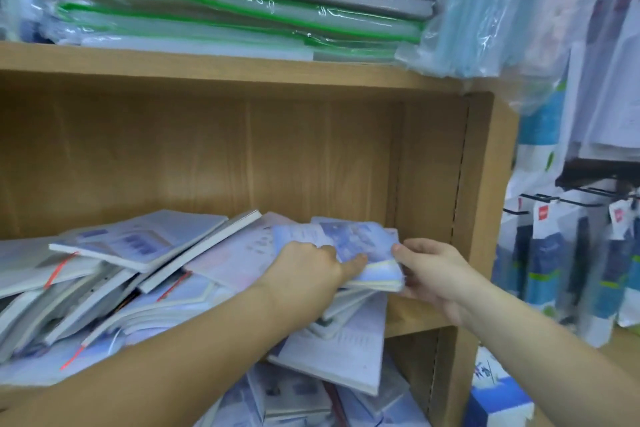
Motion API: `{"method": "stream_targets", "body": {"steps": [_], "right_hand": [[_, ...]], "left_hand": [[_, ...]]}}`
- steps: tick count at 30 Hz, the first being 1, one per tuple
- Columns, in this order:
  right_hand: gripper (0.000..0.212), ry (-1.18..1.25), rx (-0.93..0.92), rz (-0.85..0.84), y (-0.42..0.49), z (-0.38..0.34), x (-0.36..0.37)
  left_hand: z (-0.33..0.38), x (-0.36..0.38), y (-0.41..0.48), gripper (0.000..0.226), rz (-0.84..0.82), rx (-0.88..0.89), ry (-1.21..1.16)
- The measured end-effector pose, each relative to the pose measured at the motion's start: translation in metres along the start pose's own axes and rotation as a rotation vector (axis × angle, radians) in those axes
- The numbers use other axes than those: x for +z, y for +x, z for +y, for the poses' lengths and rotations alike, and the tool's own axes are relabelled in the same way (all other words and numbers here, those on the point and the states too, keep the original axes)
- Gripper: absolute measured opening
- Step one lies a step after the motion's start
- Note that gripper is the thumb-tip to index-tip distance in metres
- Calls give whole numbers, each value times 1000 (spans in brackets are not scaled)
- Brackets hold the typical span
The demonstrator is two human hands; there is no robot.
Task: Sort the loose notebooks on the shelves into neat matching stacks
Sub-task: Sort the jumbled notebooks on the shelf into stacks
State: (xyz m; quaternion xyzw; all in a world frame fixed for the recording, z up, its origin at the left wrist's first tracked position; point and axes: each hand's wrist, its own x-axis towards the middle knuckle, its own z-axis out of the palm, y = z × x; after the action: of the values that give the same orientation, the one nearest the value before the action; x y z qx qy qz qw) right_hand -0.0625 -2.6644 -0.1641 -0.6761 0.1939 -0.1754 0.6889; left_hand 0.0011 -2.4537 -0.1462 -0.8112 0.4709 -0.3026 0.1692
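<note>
A jumbled heap of pale blue and white notebooks (138, 267) covers the middle wooden shelf (412, 319), some with red ribbon markers. On its right end lies a small stack of blue-covered notebooks (360, 243). My left hand (308, 270) grips this stack from the left, thumb along its front edge. My right hand (429, 270) holds its right end, thumb on top and fingers underneath. A larger notebook (339, 354) hangs tilted over the shelf's front edge below my hands.
Plastic-wrapped green and grey folders (242, 7) are stacked on the shelf above. The cabinet's side wall (474, 191) stands just right of my right hand. More notebooks (298, 395) fill the shelf below. Packaged goods (568, 260) hang on hooks at the right.
</note>
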Motion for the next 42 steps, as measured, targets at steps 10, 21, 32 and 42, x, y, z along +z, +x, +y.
{"method": "stream_targets", "body": {"steps": [10, 21, 32, 42], "right_hand": [[56, 175, -165, 239, -41, -33, 10], [32, 218, -352, -25, -88, -64, 168], [12, -414, -602, -197, -65, -65, 203], [26, -702, -473, 64, -10, -16, 42]], "left_hand": [[-7, -30, -4, 60, 302, 59, -25], [-114, -44, -143, 42, 381, -78, 124], [-199, 11, -209, 50, -127, -782, -772], [-165, -18, -156, 23, 125, -753, -684]]}}
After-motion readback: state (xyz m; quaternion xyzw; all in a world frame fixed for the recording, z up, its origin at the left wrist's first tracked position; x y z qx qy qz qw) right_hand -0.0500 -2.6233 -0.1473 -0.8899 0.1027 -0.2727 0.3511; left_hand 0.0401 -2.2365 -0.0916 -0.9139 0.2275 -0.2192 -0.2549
